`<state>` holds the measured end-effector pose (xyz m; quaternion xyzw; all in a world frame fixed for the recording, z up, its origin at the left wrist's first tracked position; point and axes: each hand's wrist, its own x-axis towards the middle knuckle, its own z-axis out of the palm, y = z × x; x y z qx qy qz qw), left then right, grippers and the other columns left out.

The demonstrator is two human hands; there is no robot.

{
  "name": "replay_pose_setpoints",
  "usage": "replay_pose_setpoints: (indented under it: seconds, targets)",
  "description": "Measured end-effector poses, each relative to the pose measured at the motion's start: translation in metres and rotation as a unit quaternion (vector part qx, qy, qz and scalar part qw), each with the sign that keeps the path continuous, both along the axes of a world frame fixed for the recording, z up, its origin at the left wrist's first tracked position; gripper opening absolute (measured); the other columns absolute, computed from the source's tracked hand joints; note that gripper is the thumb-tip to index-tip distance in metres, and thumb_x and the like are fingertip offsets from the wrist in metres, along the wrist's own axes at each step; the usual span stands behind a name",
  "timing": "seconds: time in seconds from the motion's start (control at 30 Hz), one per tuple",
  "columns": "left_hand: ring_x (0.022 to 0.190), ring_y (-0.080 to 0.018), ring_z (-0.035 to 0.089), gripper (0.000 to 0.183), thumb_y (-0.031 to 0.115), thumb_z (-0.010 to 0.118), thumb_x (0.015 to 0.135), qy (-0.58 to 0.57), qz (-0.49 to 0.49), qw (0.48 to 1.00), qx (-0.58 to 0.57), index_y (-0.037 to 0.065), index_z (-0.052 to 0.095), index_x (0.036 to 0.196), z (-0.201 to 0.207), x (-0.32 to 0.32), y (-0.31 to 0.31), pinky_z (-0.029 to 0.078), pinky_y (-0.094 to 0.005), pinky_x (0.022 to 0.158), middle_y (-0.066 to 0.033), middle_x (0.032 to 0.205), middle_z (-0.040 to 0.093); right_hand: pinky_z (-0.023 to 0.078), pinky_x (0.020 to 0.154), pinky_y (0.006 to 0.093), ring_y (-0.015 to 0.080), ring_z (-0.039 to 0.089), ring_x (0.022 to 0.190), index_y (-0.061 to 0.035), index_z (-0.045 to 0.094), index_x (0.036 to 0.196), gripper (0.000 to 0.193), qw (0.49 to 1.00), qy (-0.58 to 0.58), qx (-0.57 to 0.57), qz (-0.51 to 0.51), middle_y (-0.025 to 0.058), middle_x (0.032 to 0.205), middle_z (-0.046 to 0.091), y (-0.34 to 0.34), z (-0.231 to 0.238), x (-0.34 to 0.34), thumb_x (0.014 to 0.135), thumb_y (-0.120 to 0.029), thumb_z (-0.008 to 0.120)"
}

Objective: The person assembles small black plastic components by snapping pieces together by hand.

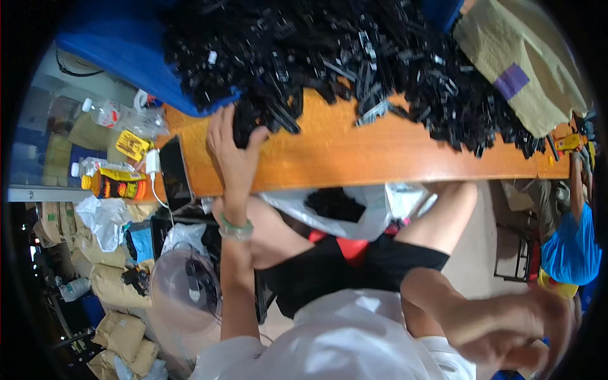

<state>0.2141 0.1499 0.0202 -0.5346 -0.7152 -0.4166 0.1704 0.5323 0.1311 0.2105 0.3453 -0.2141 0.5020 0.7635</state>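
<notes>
A large heap of small black plastic parts [304,50] covers the far side of the orange-brown wooden table [354,149]. At the heap's near left corner, my left hand [229,142] rests on the tabletop. Its fingers and thumb curve around a clump of black parts [246,120], and a pale green bangle circles the wrist. My right hand [525,326] is raised off the table at the lower right, close to the camera. Motion smears its fingers, so I cannot make out whether they hold anything.
A blue tray [120,47] lies under the heap's left side. A tan sack [532,69] sits at the far right. Bottles [120,183] and a white charger [153,161] stand left. An open white plastic bag [380,215] spans my lap. Someone in blue [573,244] works at right.
</notes>
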Motion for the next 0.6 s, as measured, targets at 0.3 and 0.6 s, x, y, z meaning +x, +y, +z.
replay_pose_setpoints:
  seconds: [0.3, 0.6]
  targets:
    - [0.139, -0.0451, 0.022, 0.071, 0.05, 0.065, 0.08, 0.173, -0.247, 0.944, -0.136, 0.019, 0.043, 0.14, -0.004, 0.065, 0.023, 0.018, -0.0649, 0.109, -0.0233, 0.146, 0.032, 0.041, 0.099, 0.0426, 0.0373, 0.051, 0.118, -0.0005, 0.063, 0.112, 0.026, 0.559, -0.742, 0.15, -0.337, 0.0193, 0.119, 0.057, 0.184, -0.117, -0.155, 0.088, -0.006, 0.057]
    - [0.14, -0.0368, 0.023, 0.074, 0.055, 0.068, 0.073, 0.059, -0.336, 0.909, -0.238, 0.026, 0.047, 0.138, 0.008, 0.074, 0.036, 0.02, -0.0604, 0.109, -0.0151, 0.148, 0.034, 0.027, 0.107, 0.0463, 0.0341, 0.036, 0.13, -0.0101, 0.04, 0.136, 0.056, 0.28, -0.814, 0.152, -0.486, 0.017, 0.139, 0.038, 0.445, -0.044, -0.335, 0.09, -0.043, 0.043]
